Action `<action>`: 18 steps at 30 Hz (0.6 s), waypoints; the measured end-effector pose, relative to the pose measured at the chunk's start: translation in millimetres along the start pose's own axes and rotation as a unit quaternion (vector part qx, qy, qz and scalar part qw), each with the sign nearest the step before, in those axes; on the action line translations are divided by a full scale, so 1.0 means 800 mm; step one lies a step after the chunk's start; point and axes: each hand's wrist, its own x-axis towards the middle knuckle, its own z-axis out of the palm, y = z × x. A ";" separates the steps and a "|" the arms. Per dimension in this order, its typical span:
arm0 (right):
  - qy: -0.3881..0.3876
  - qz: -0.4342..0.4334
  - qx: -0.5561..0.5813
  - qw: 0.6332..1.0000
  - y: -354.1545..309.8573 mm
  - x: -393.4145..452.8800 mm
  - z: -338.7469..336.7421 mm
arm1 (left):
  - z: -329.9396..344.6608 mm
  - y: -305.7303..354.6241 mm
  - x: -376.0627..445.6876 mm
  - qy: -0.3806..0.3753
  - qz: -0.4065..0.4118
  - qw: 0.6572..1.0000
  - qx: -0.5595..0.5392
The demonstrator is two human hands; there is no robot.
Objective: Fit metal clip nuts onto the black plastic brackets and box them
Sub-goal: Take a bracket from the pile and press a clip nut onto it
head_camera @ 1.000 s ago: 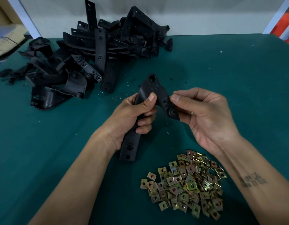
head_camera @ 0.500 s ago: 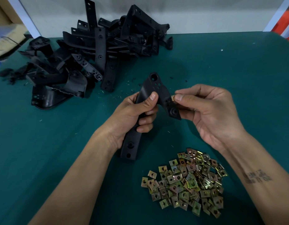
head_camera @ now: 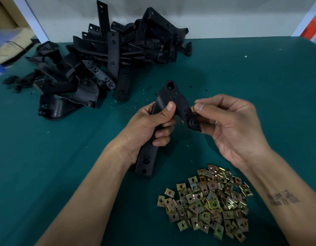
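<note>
bracket lifted slightly, both hands gripping

No legible text, label, brand, number or sign found. The only lettering present is a dark tattoo on the forearm of the right hand; it runs in two short lines, too blurred to read. No markings can be read on the parts lying on the green surface.
</note>
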 end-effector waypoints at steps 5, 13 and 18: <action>0.002 -0.008 -0.023 1.000 0.003 0.000 -0.001 | 0.001 -0.001 -0.001 0.002 0.003 1.000 -0.003; -0.027 -0.017 -0.053 0.998 0.002 -0.002 0.001 | -0.002 0.000 -0.004 0.008 0.014 1.000 0.014; 0.033 -0.041 -0.059 0.997 0.011 -0.007 0.009 | 0.001 -0.002 -0.002 0.018 0.015 0.999 0.034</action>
